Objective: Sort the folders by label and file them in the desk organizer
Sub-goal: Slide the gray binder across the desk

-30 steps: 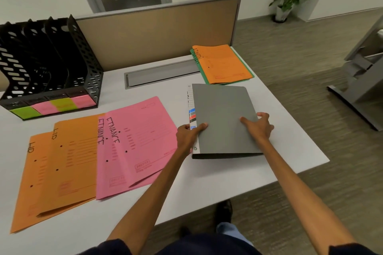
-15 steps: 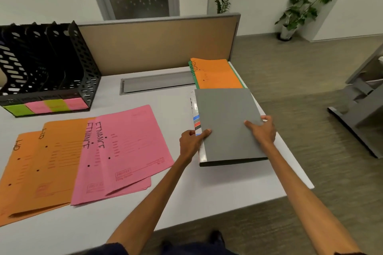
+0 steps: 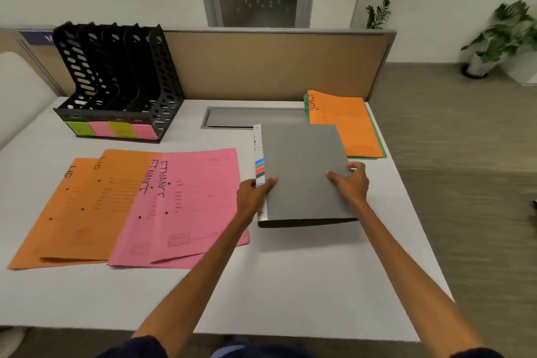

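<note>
White desk surface [image 3: 290, 285] fills the lower half of the frame, backed by a tan partition [image 3: 261, 64] with a frosted door behind it. Right of centre lies the grey binder [image 3: 302, 171], flat on the desk with its spine and coloured index tabs facing left. We have both hands on it: our left hand [image 3: 254, 193] pinches the spine edge near the tabs, thumb on the cover and fingers wrapped under, while our right hand [image 3: 350, 183] clasps the right edge, fingers spread on top. Whether it is lifted clear of the desk we cannot tell; a dark shadow runs along its near edge.

We judge this binder to be the stiffest and heaviest item here. The board cover looks rigid, so it should not sag, but the matte surface could slide under flat fingers. Gripping spine and opposite edge together seems right, since holding the open side alone might let the pages fan out.

Just beyond it, at the right edge of the desk, an orange folder [image 3: 345, 125] marked ADMIN sits on a green one [image 3: 384, 151]. Left of centre, two pink folders [image 3: 191, 200] labelled FINANCE overlap two orange folders [image 3: 78, 212]. These are thin card, light and floppy, best taken by the folded edge.

In the upper left stands the black desk organizer [image 3: 122, 81], with green and pink labels along its base. Its slots appear empty, so filing seems not yet begun.
</note>
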